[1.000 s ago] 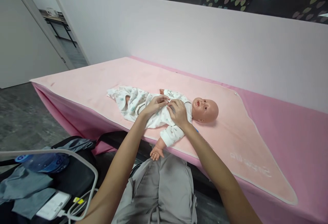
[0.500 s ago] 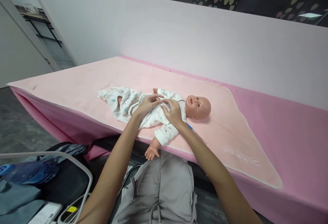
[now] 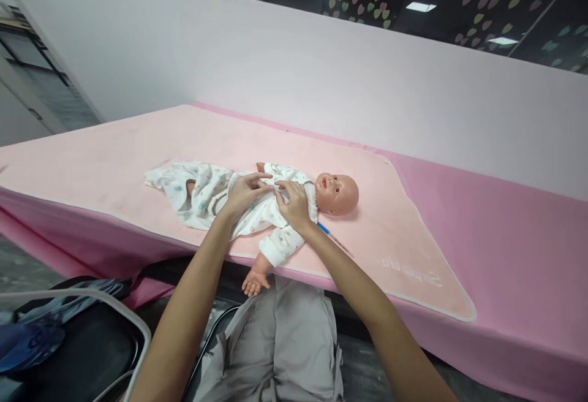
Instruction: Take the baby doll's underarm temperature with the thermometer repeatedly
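A baby doll (image 3: 337,195) lies on its back on the pink mat, its bald head to the right. It wears a white printed shirt (image 3: 255,219) and matching trousers (image 3: 206,184). My left hand (image 3: 245,192) rests at the doll's belly, index finger stretched out, thumb and other fingers closed at the cloth. Facing it on the chest, my right hand (image 3: 294,203) pinches the shirt front with bent fingers. The fingertips of both hands nearly meet; the exact bit of cloth between them is too small to make out. One doll arm (image 3: 258,273) hangs over the near edge.
A thin blue-ended stick like a thermometer (image 3: 335,238) lies beside the doll's shoulder, by my right forearm. The pink mat (image 3: 413,236) covers a pink-draped table (image 3: 519,255) against a white wall (image 3: 321,71). A black chair (image 3: 87,347) with a blue bottle (image 3: 30,344) stands at lower left.
The camera view has turned a little to the right, so everything sits further left. Both hands stay at the shirt front, with only slight finger movement.
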Tool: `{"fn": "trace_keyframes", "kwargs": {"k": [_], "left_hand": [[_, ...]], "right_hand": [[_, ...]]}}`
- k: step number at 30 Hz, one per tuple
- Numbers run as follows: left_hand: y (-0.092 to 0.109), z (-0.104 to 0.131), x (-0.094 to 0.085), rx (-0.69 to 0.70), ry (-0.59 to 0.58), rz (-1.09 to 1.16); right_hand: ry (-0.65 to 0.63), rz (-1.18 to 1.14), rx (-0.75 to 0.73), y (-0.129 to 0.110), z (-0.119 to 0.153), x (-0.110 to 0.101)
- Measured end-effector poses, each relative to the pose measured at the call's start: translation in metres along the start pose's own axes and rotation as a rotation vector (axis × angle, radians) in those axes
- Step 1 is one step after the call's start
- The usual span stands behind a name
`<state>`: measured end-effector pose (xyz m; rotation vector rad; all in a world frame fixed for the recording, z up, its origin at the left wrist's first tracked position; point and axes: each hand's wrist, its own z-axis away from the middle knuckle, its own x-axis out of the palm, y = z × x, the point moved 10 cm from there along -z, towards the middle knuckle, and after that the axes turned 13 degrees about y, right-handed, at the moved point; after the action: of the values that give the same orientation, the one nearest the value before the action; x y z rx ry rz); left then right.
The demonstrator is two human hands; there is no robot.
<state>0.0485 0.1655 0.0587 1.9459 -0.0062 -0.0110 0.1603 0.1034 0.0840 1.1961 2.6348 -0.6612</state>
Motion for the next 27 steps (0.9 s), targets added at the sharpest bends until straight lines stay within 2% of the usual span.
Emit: {"fn": "trace_keyframes", "kwargs": {"k": [2,5,7,9,13,20,23,27], "left_hand": [[0.002,0.004,-0.009,0.046,0.079,-0.019],[0.006,0.018,-0.032,0.131,0.219,-0.177],[0.012,0.030,-0.042,0.205,0.220,-0.338],[0.016,0.042,-0.048,0.272,0.172,-0.456],[0.014,0.052,-0.054,0.269,0.108,-0.414],[0.002,0.048,-0.062,0.118,0.207,-0.281],[0.003,0.048,-0.062,0.110,0.220,-0.349],[0.009,0.048,-0.057,0.204,0.224,-0.492]], "right_hand": [[0.006,0.021,-0.034,-0.004,0.000,-0.001],[0.034,0.031,-0.108,-0.012,0.002,-0.004],[0.070,0.025,-0.130,-0.014,0.003,-0.008],[0.108,0.001,-0.122,-0.013,0.003,-0.013],[0.149,-0.048,-0.124,-0.013,0.005,-0.017],[0.173,-0.057,-0.185,-0.018,0.007,-0.018],[0.149,-0.052,-0.192,-0.017,0.007,-0.015],[0.116,-0.029,-0.181,-0.015,0.007,-0.011]]}}
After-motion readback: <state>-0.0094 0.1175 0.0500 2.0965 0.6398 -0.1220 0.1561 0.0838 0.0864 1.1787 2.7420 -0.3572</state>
